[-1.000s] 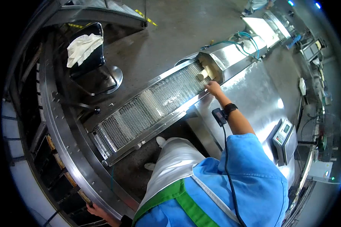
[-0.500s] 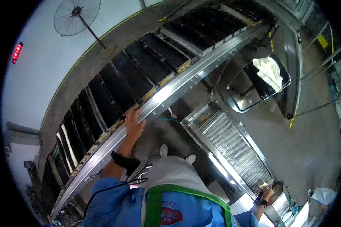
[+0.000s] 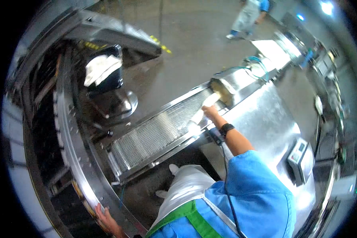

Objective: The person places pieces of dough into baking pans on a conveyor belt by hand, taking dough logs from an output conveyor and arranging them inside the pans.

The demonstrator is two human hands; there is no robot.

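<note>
My right hand (image 3: 210, 111) is closed around a long white strip of what looks like dough (image 3: 211, 100). The strip lies slantwise over the wire-mesh belt (image 3: 148, 137), near the belt's upper end. Just beyond it is the opening of a metal housing (image 3: 225, 90). At the lower left, my left hand (image 3: 106, 220) rests with its fingers stretched out on the edge of the curved steel conveyor rail (image 3: 81, 174).
A stool (image 3: 119, 85) with a white cloth (image 3: 102, 69) on it stands beyond the belt. To the right is a steel table (image 3: 261, 115) bearing a scale (image 3: 298, 158). Another person (image 3: 248, 18) stands in the background.
My view has swung right, from the line of black trays to the mesh belt. My right hand now shows clearly over the belt with the strip. My left hand is still at the rail.
</note>
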